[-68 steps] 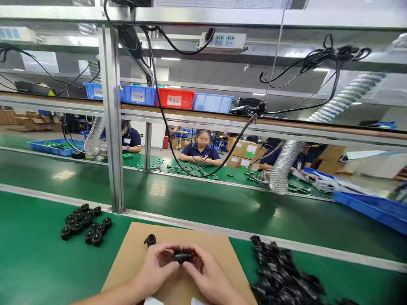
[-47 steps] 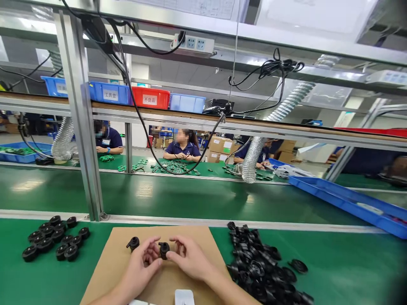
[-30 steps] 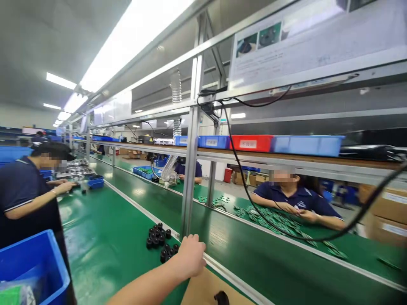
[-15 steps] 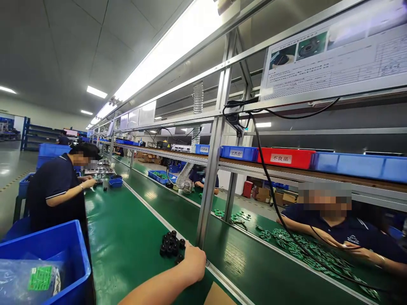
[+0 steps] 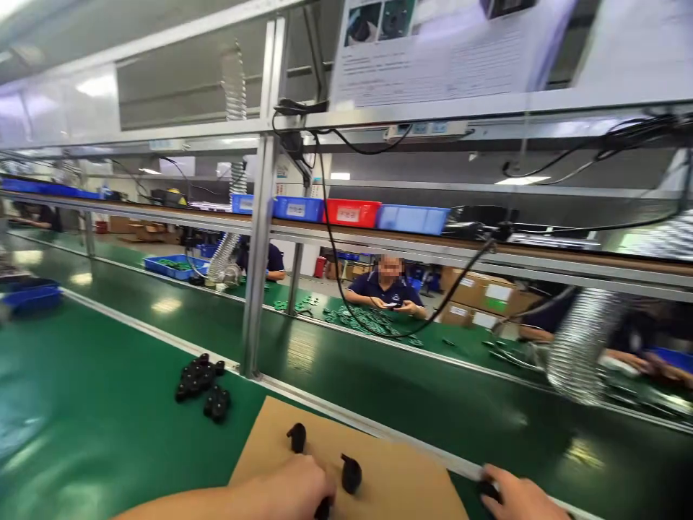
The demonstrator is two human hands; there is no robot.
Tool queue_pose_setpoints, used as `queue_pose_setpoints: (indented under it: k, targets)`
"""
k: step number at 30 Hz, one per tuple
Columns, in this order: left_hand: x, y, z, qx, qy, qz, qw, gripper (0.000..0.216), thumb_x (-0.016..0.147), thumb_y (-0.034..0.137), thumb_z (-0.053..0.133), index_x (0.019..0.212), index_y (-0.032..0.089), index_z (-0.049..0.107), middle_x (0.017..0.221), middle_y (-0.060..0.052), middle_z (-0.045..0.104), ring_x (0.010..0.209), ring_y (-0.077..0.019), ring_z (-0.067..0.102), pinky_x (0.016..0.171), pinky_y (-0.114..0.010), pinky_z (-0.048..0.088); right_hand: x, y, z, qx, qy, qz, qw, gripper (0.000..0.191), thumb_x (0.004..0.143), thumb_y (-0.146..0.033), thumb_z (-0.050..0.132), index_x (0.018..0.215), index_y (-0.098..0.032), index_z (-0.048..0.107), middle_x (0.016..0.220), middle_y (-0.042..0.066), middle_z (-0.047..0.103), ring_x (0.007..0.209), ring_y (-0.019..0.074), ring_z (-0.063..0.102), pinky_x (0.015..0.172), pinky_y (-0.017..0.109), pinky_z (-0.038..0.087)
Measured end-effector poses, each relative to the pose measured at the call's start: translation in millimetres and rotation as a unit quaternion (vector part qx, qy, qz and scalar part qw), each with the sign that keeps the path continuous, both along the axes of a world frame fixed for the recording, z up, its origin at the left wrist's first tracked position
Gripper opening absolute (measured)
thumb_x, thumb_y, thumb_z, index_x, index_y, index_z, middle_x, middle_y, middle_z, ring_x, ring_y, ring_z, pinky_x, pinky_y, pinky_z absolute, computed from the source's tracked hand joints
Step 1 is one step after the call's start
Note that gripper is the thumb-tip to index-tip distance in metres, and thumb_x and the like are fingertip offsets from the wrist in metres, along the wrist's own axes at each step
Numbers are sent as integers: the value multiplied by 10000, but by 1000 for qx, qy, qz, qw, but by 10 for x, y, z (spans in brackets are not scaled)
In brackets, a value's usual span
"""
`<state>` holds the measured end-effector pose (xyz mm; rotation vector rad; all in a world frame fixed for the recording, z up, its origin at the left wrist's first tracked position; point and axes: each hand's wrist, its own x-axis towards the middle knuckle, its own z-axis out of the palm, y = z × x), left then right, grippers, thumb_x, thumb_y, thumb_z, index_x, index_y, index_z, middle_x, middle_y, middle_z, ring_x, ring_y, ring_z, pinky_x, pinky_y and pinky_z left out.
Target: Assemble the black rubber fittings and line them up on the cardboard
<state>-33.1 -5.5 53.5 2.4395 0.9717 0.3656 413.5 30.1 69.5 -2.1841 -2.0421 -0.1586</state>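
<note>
My left hand (image 5: pixel 300 482) reaches over a sheet of brown cardboard (image 5: pixel 411 477), its fingers closed on a small black part that shows only partly below them. Two more black parts with a short stub, a black piece (image 5: pixel 297 438) and another black piece (image 5: pixel 351 474), stand on the cardboard beside that hand. At the cardboard's right, my right hand (image 5: pixel 522 497) is curled round a dark object (image 5: pixel 490 491), mostly hidden and blurred. A cluster of black knob-like parts (image 5: pixel 198 377) lies on the green bench to the left.
A metal post (image 5: pixel 258 289) rises from the bench's rail. Blue bins and a red bin (image 5: pixel 351 213) stand on the shelf, with a black cable hanging down. Across the bench a person (image 5: pixel 387 289) sits behind a heap of green boards (image 5: pixel 362 319). A silver duct (image 5: pixel 585 347) hangs at right.
The view has swung right and down, bringing the cardboard and my right hand into sight. My left hand has moved from the black cluster to the cardboard.
</note>
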Motion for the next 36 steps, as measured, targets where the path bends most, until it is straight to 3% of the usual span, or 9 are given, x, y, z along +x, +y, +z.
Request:
queue_pose_setpoints:
  k: [3,7,12,17,22,24,26,29,36]
  targets:
    - [49,-16,-73,-48,-52,33,997,394,657,130,907,1024,258,842,969,-35,829,839,-271,726,704,-322,500,-82,-56,8,-68,-2,16,998,288,932,-120,661,1100,-276,835,1091,179,851,1148,407,786,949,495,613]
    - [53,-12,-235,-146,-136,110,974,517,583,222,976,1085,265,860,800,42,662,770,-191,610,732,-295,459,-507,-18,-39,-57,-1,45,997,260,934,-128,623,1103,-226,796,1162,181,833,1172,395,771,944,447,572]
    - [74,35,-393,-206,-177,100,957,746,483,580,1044,1112,224,857,737,67,563,695,-147,515,634,-268,372,-770,-48,-86,-61,3,15,998,242,980,-120,560,1105,-165,762,1095,215,817,1089,419,779,862,448,549]
    - [83,49,-366,-198,-184,71,960,813,466,688,1023,1100,203,872,749,51,588,687,-145,509,653,-281,376,-754,-105,0,-66,28,-13,997,293,996,-109,536,1173,-87,767,1112,290,789,1098,463,771,900,502,557]
    - [109,58,-382,-193,-183,67,962,837,471,718,1004,1108,188,888,681,57,558,655,-148,492,648,-294,365,-1272,-251,-64,-79,168,178,966,694,928,-208,691,1600,-268,531,1433,86,704,1037,220,742,966,306,581]
    - [118,72,-415,-193,-183,66,962,837,477,724,995,1119,197,893,664,58,553,633,-145,485,630,-292,358,-1566,-266,-137,-93,315,261,908,798,862,-219,722,1626,-284,502,1499,79,661,948,204,723,889,308,603]
    - [125,87,-455,-191,-184,59,962,804,493,708,992,1125,222,896,642,63,541,613,-141,481,615,-285,352,-1832,-206,-187,-100,378,305,868,657,837,-218,718,1490,-253,654,1372,83,738,936,237,718,857,347,596]
    - [131,107,-512,-189,-187,56,962,685,531,576,1003,1121,243,899,605,73,522,574,-130,464,573,-271,320,-2151,-12,-200,-82,369,321,868,433,857,-208,688,1284,-221,761,1138,68,798,936,264,712,848,368,564]
    - [123,101,-530,-195,-191,68,960,578,542,250,984,1112,222,895,600,88,521,587,-128,475,568,-269,306,-2477,171,-182,-69,328,350,875,534,832,-96,697,1342,-255,702,1158,27,769,897,209,697,801,297,548]
